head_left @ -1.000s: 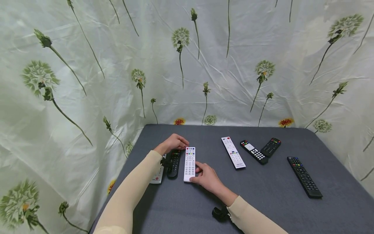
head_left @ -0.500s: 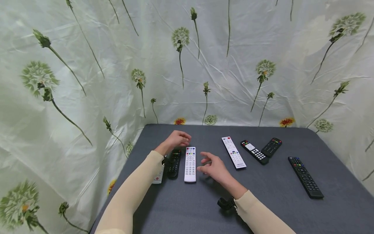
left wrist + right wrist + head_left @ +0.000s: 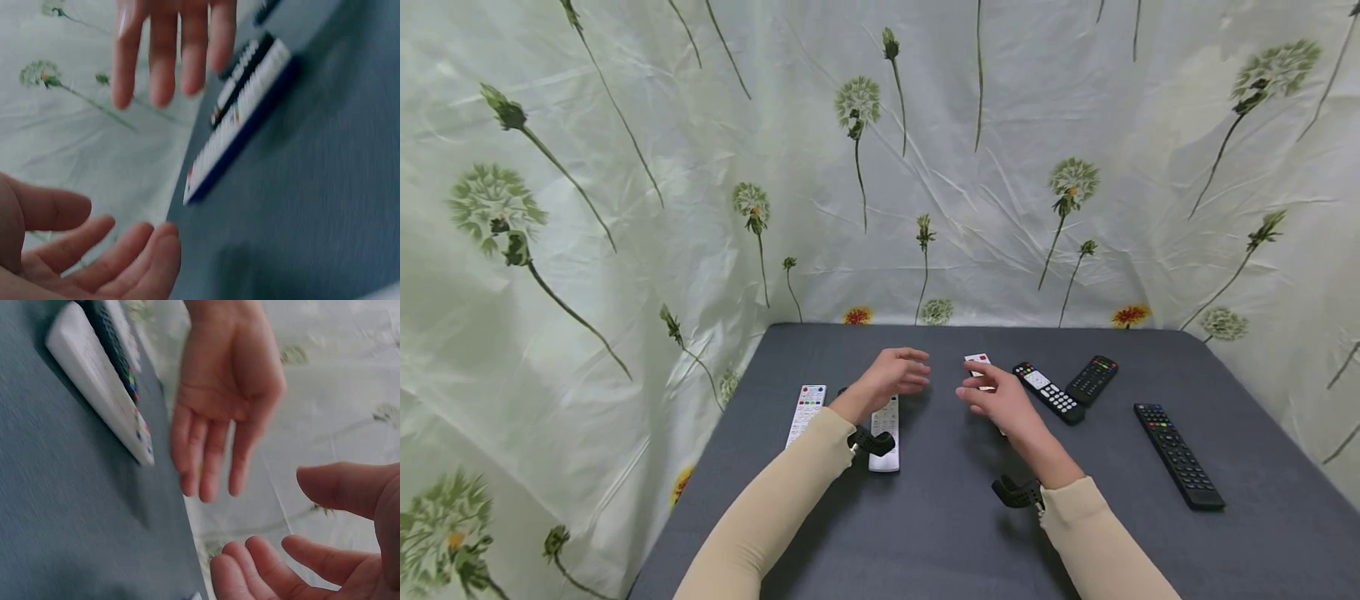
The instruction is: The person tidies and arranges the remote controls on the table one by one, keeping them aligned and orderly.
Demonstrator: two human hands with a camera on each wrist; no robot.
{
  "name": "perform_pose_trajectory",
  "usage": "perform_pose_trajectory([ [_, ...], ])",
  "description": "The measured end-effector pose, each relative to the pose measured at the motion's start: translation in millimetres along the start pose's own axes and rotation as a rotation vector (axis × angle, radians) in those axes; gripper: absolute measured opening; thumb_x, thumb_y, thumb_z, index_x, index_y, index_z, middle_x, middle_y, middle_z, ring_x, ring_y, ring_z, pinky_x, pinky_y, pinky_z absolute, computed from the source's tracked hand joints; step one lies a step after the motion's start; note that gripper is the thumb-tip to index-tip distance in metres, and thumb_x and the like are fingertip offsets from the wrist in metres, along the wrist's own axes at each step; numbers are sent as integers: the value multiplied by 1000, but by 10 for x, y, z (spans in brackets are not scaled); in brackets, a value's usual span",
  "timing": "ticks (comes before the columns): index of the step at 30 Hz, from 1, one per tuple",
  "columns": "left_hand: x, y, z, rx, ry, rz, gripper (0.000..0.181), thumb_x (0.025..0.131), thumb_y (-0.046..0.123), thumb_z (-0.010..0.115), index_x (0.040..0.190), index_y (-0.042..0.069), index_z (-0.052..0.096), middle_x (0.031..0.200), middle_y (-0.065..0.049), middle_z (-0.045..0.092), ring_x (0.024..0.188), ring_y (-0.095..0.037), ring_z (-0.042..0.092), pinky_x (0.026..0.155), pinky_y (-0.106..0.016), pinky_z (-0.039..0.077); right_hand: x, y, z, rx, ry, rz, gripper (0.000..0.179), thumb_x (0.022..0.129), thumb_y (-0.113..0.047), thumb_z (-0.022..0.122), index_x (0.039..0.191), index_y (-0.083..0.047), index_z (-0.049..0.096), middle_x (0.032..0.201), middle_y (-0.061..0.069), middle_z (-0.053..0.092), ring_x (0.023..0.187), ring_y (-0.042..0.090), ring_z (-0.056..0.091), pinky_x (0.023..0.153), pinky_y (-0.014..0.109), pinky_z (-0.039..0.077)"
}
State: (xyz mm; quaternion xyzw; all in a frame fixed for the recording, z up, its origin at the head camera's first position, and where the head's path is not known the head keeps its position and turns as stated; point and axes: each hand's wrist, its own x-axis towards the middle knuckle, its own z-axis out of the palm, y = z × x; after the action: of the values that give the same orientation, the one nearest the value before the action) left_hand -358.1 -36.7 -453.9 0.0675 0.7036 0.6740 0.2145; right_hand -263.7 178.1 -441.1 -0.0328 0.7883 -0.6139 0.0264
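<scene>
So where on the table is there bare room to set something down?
Bare: the gray tabletop between the two sleeves, and right of the long black remote. Crowded: three remotes side by side near the left hand; and beyond the right hand, a white remote, white-keyed black remote and small black remote close together.

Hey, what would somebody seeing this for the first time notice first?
Probably the empty left hand and right hand, held apart above the dark table. Then perhaps the black remote lying alone toward the table's right side. The pale cloth with dandelion prints fills the background.
</scene>
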Motion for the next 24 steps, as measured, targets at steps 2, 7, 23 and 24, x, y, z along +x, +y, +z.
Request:
perform_pose_trajectory([
  [2, 8, -17, 117, -38, 39, -8, 40, 100, 4, 58, 140, 0, 57, 123, -19, 66, 109, -34, 67, 95, -46, 53, 10, 16, -91, 1, 16, 9, 57, 99, -17, 64, 150, -3, 45, 130, 25, 58, 116, 34, 60, 97, 51, 51],
  [7, 35, -93, 406, -136, 114, -24, 39, 98, 2, 57, 137, -1, 59, 119, -18, 67, 105, -35, 68, 90, -46, 55, 14, 83, -299, 9, 54, 43, 54, 102, -17, 58, 151, 0, 42, 135, 27, 53, 125, 41, 53, 103, 52, 46],
  [23, 21, -379, 1161, -423, 269, -99, 45, 88, -3, 54, 132, 0, 63, 121, -22, 62, 105, -39, 62, 86, -57, 54, 29, 282, -603, -181, 75, 206, 57, 105, -23, 51, 153, 4, 35, 150, 34, 37, 130, 46, 45, 102, 57, 44],
  [24, 20, -385, 1188, -430, 276, -98, 45, 87, -3, 53, 131, -1, 63, 119, -22, 62, 103, -39, 62, 86, -57, 54, 37, 302, -601, -193, 70, 214, 58, 105, -23, 51, 153, 5, 35, 149, 34, 37, 129, 45, 46, 99, 55, 47],
])
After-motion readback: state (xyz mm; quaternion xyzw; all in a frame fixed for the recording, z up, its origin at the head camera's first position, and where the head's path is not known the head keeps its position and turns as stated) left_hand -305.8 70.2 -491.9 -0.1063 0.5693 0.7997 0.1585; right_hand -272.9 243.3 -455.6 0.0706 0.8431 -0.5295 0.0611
